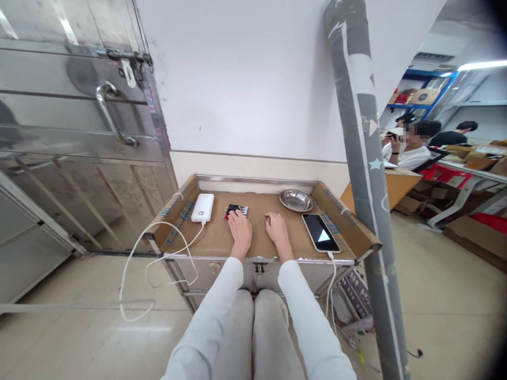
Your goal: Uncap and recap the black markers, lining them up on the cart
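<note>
My left hand [241, 231] lies palm down on the cardboard-covered top [257, 232], its fingers stretched over the near edge of a small black item with silvery pieces in rows [238, 209]. A bit of red shows at that item's left side; its exact kind is too small to tell. To the right, my right hand [278, 231] rests palm down on the cardboard, holding nothing, fingers slightly bent and apart. Beyond it is a shallow round metal dish [296, 200]. A phone [320, 233] lies right of my right hand. Left of my left hand is a white power bank [203, 207].
A white cable [190, 244] runs from the power bank over the left edge; another cable [331, 274] hangs from the phone. Cardboard rims edge the cabinet. A tall grey wrapped roll [364, 158] leans at right, a metal door [79, 121] stands left. People sit far right.
</note>
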{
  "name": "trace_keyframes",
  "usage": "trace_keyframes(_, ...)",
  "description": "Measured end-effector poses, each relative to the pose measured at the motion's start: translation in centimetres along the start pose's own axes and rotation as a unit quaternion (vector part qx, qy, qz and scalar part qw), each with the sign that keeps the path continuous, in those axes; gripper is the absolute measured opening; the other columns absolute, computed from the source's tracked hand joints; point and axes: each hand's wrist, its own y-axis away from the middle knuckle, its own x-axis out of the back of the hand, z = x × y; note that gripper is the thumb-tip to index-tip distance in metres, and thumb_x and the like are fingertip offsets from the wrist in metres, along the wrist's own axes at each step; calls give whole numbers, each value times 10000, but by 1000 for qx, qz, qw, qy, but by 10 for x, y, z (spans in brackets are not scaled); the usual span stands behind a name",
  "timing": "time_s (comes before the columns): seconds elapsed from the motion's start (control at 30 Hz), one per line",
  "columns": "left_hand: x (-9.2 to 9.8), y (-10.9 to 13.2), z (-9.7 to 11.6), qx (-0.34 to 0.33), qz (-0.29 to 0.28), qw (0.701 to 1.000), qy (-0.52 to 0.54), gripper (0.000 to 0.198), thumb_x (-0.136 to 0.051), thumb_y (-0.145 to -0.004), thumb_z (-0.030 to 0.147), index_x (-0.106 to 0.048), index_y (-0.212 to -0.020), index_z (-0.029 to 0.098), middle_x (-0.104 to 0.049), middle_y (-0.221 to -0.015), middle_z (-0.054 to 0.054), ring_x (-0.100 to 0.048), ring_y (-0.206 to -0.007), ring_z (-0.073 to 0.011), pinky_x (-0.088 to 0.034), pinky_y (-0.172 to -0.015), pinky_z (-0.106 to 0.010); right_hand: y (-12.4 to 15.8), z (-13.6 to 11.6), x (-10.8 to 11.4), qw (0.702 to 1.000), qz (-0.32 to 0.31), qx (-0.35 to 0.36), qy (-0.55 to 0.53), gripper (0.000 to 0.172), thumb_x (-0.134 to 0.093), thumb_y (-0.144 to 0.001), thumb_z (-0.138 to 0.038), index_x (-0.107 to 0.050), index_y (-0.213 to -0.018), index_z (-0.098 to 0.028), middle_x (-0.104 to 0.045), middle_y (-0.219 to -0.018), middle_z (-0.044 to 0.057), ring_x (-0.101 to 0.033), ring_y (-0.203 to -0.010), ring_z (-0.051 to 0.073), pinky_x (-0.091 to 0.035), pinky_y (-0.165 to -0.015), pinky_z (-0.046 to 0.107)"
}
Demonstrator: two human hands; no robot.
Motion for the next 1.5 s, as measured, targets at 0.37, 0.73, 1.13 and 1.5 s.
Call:
trace_keyframes(0.37, 0, -3, 3, -89, -31, 995, 32, 245, -381, -832, 118, -497, -1046, 86, -531, -1105, -199, -537, -1018, -280, -439, -879, -403, -1, 2, -4, 1000, -2, 1, -1, 305, -386, -881, -106, -617, -1077, -146, -656, -1063, 104, -545, -999, 199, -371, -855, 300)
trace_keyframes(0.73, -8, -10, 2, -252, -187, 940, 135, 183, -389, -878, 116, -555, -942, 160, -564, -1008, -93, -555, -965, -195, -443, -920, -347, -3, 4, -4, 1000, -8, 1, 13, 286, -397, -883, -113, -614, -1066, -147, -652, -1066, 105, -538, -995, 202, -362, -853, 298)
trace_keyframes(1.13, -4, -10, 3, -237, -197, 941, 141, 184, -403, -882, 117, -567, -945, 170, -579, -1012, -77, -586, -914, -181, -463, -873, -323, -2, 4, -4, 1000, -4, 3, 7, 281, -397, -882, -117, -615, -1055, -153, -653, -1059, 102, -538, -977, 206, -360, -840, 304)
trace_keyframes(1.5, -5, -10, 3, -231, -196, 943, 142, 185, -400, -891, 134, -569, -950, 178, -580, -1018, -74, -589, -918, -183, -464, -870, -323, -2, 7, -6, 1000, -6, -4, -3, 268, -406, -883, -124, -614, -1049, -154, -647, -1060, 92, -527, -990, 201, -353, -850, 299)
